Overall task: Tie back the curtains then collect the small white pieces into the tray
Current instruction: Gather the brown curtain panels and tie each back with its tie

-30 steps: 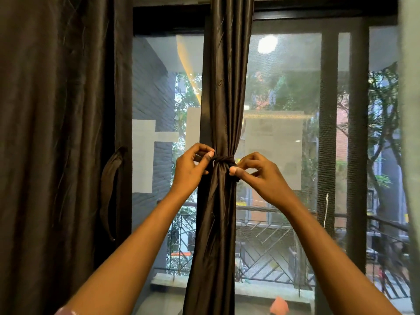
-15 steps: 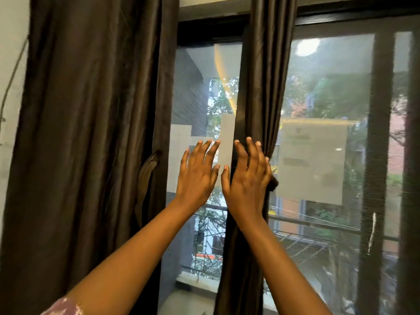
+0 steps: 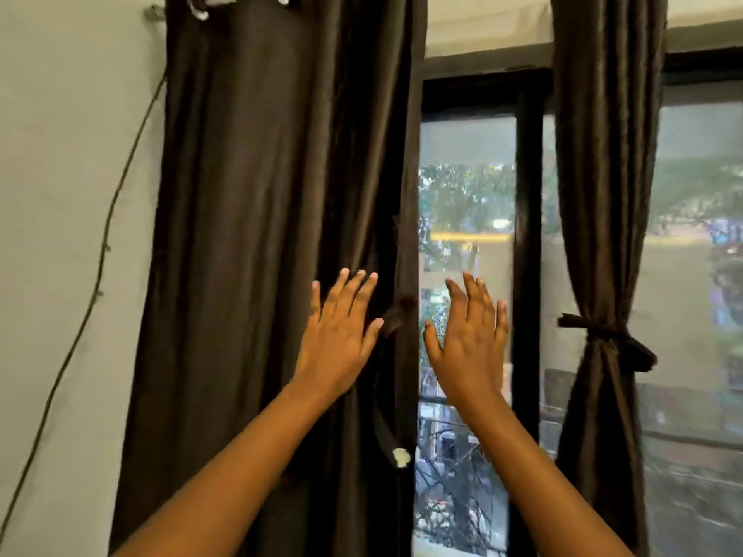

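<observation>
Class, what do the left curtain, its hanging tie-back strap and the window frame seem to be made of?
Left curtain: dark brown woven fabric, faint sheen on soft folds. Tie-back strap: apparently the same cloth, limp, white end piece. Window frame: dark, rigid, smooth; metal or painted wood, unclear.

The wide dark brown cloth curtain [image 3: 261, 235] on the left is a heavy woven fabric with a faint satin sheen along its folds. Silvery metal eyelets [image 3: 200, 10] line its top hem. The narrower dark brown cloth curtain [image 3: 603, 195] on the right shows the same low-gloss weave, cinched by a matching fabric tie-back band [image 3: 611, 339]. The window glass pane [image 3: 466, 203] is smooth and reflective within a matt black frame [image 3: 526, 195]. The pale painted wall [image 3: 72, 195] is matt.
</observation>
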